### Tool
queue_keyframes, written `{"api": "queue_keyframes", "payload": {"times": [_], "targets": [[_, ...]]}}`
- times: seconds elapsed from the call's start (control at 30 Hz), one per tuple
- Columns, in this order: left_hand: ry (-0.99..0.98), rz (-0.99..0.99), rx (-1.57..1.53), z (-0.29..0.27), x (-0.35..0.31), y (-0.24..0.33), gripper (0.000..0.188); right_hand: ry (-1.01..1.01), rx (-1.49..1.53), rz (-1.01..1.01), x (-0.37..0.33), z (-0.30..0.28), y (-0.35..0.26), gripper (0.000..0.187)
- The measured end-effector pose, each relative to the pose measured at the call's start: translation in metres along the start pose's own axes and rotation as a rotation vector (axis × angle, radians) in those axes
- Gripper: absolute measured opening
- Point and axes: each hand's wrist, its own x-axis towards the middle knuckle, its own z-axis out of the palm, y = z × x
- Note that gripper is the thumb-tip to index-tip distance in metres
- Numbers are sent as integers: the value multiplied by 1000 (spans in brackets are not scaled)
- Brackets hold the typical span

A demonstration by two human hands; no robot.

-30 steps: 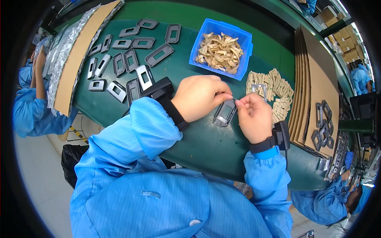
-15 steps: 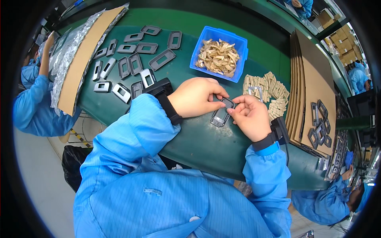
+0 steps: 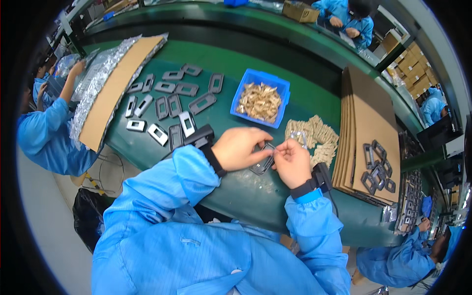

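Observation:
My left hand [image 3: 239,148] grips a small dark grey plastic frame [image 3: 260,167] by its side, thumb along the edge, just above the green table. Over the frame's right side, the fingers of my right hand [image 3: 292,163] are pinched together; whatever they hold is hidden. Beyond my hands stands a blue bin [image 3: 284,87] filled with tan strips [image 3: 259,102]. To the right of the bin lie rows of flat tan strips [image 3: 324,137], with a small clear piece [image 3: 299,136] on their left part.
Several black, grey and white frames [image 3: 202,103] are spread at the left, beside a cardboard sheet with silvery wrap [image 3: 119,91]. Stacked cardboard [image 3: 366,128] at the right carries several dark frames [image 3: 377,169]. Co-workers in blue [image 3: 54,137] sit around.
The view has shifted, showing more of the far side. My right fingers have closed into a pinch over the frame, which is now more covered by my hands.

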Motion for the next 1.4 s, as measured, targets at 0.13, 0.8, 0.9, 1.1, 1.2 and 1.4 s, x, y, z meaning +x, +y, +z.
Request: {"api": "queue_keyframes", "payload": {"times": [0.13, 0.8, 0.9, 1.1, 1.2, 1.4], "targets": [[-71, -105, -223, -8, -7, 15, 50, 39, 231, -4, -6, -4, -10, 7], [68, -88, -649, -6, 36, 12, 14, 85, 440, -217, -17, -10, -28, 22], [13, -125, -790, -11, 37, 7, 14, 20, 480, -159, -18, -10, -27, 20], [14, -39, -611, -17, 31, 13, 21, 100, 403, -196, -13, -11, -19, 18], [247, 7, -540, -8, 33, 15, 15, 119, 452, -203, -15, -8, -21, 15], [502, 153, -211, -18, 31, 13, 19, 108, 418, -281, -24, -6, -20, 23]]}}
